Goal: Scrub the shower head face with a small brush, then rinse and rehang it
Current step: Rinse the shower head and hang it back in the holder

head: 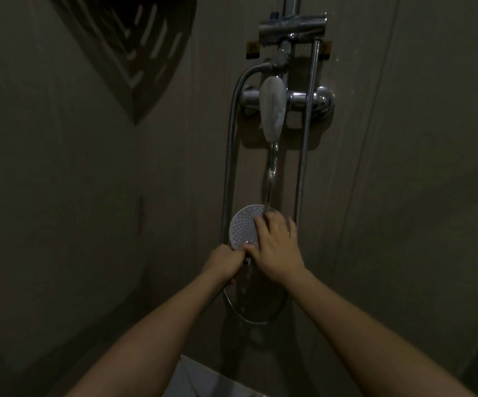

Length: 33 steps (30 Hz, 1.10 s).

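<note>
Two bare forearms reach up from the bottom of the view toward the wall fittings. At their ends the hands meet at the shower head [243, 226]. The left hand [226, 260] is curled tight around the handle just under the round face, gripping it so the white, hole-dotted face tilts up toward the camera. The right hand [278, 247] lies across the right part of that face with its fingers spread and fairly straight, their tips pressing on the nozzle surface; the dim light makes it hard to tell whether anything small sits beneath the palm.

A stream of water [272, 173] falls from the spout [272, 106] above and lands on the top edge of the face, right by the right fingertips. Drops run off below the hands.

Behind the spout sits the chrome mixer valve [322, 100], fixed to the wall. A metal hose [230, 144] arcs out from the fitting on the left, runs down beside the shower head and loops under the hands. A second ribbed hose [306, 133] hangs straight down on the right. Higher up, a chrome bracket [292, 27] clamps the riser pipe. A dark slotted corner shelf [143, 44] occupies the upper left.
</note>
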Each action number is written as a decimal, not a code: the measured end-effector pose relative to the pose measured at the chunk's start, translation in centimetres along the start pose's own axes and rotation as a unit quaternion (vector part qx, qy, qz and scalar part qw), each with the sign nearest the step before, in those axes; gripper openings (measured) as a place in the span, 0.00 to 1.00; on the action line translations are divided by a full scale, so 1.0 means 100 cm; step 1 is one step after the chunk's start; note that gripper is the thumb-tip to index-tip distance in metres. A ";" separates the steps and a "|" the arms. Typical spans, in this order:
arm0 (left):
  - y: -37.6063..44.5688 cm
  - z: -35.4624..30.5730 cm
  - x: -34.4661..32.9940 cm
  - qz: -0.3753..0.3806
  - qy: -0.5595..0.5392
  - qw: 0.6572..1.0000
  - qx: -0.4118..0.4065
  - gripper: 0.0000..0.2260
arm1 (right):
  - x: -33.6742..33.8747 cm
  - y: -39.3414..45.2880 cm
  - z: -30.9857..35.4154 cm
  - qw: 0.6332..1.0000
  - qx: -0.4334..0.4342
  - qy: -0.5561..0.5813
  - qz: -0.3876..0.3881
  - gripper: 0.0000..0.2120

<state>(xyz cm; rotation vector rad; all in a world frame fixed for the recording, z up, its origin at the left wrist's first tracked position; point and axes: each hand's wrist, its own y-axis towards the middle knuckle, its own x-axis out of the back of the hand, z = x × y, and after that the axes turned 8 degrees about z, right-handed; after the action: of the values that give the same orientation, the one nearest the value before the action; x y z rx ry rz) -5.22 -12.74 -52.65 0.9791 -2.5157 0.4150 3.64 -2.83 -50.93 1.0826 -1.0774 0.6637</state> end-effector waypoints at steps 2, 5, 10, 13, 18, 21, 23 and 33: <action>-0.002 -0.001 -0.002 -0.001 -0.006 1.000 0.001 0.19 | -0.004 0.011 0.002 0.999 0.011 -0.036 -0.003 0.33; -0.003 -0.004 -0.002 -0.005 0.010 1.000 -0.003 0.22 | -0.003 0.029 0.003 0.999 -0.019 -0.045 -0.019 0.31; -0.003 0.002 -0.003 -0.013 0.151 0.988 -0.022 0.23 | 0.014 0.047 -0.003 0.996 -0.011 -0.054 -0.077 0.20; -0.001 0.005 -0.005 -0.031 0.129 0.991 -0.024 0.22 | 0.010 0.044 0.002 0.991 0.052 -0.081 -0.093 0.19; 0.001 0.010 -0.011 -0.055 0.136 0.988 -0.052 0.21 | 0.022 0.050 0.003 0.987 0.096 -0.121 -0.049 0.20; 0.006 0.012 -0.020 -0.066 0.134 0.988 -0.045 0.21 | 0.032 0.061 0.000 0.994 0.046 -0.099 -0.013 0.22; 0.010 0.014 -0.024 -0.063 0.123 0.989 -0.045 0.21 | 0.027 0.056 -0.004 0.996 0.028 -0.080 -0.030 0.21; 0.016 0.006 -0.052 -0.169 -0.169 0.971 -0.003 0.21 | 0.003 0.042 -0.022 0.955 -0.095 0.267 -0.091 0.17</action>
<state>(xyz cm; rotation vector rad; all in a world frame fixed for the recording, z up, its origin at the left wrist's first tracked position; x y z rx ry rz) -2.98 -8.90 -55.82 1.5568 -2.5576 0.1441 0.95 0.74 -49.32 0.7606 -0.5528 0.6409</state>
